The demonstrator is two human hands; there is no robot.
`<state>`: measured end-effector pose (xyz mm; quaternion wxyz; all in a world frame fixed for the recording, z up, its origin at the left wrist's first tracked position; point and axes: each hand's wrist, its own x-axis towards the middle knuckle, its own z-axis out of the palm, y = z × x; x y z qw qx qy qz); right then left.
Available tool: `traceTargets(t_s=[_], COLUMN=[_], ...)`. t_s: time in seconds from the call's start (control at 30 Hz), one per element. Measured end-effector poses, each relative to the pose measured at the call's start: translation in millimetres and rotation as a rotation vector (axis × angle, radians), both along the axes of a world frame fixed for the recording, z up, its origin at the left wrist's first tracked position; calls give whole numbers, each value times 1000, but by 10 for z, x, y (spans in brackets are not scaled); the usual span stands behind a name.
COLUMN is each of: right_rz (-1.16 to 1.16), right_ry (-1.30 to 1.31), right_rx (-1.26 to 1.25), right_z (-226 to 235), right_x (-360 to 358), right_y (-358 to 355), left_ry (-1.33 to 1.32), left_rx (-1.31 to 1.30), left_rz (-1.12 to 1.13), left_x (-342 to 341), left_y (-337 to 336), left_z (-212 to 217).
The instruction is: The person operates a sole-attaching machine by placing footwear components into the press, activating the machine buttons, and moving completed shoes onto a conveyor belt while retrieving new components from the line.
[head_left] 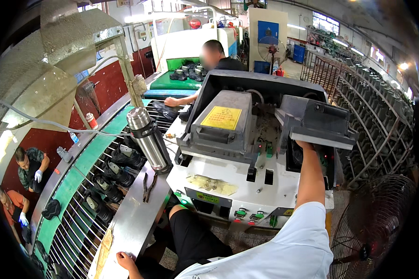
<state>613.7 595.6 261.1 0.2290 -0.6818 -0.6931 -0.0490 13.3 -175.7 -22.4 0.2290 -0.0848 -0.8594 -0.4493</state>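
**Left hand on the steel bench, right hand up under the grey machine housing**

At the lower left, the left hand (125,261) lies on the steel bench (130,223), fingers (121,257) spread flat and gripping nothing. Further up the bench lie pliers (148,187) and a steel flask (149,139), beside a wire conveyor (86,209) carrying black shoes (121,174). To the right, the right hand (305,145) reaches up to the underside of the grey housing (314,122) on the white machine (228,186); I cannot tell how its fingers are set. A floor fan (377,223) stands far right.

Right hand (305,145) raised, left hand (124,261) low.
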Motion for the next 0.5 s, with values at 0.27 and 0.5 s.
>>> traceTargets(t_s=[0.27,0.5], right_rz=[-389,-322], right_ry=[143,470], right_rx=[-357,192], right_z=[396,255], right_x=[-426,-435], right_y=[-710,-1752], left_ry=[-6,-152], left_rx=[-1,126], left_rz=[23,-46], left_x=[50,197], left_y=[-135,-48], left_z=[-36,256])
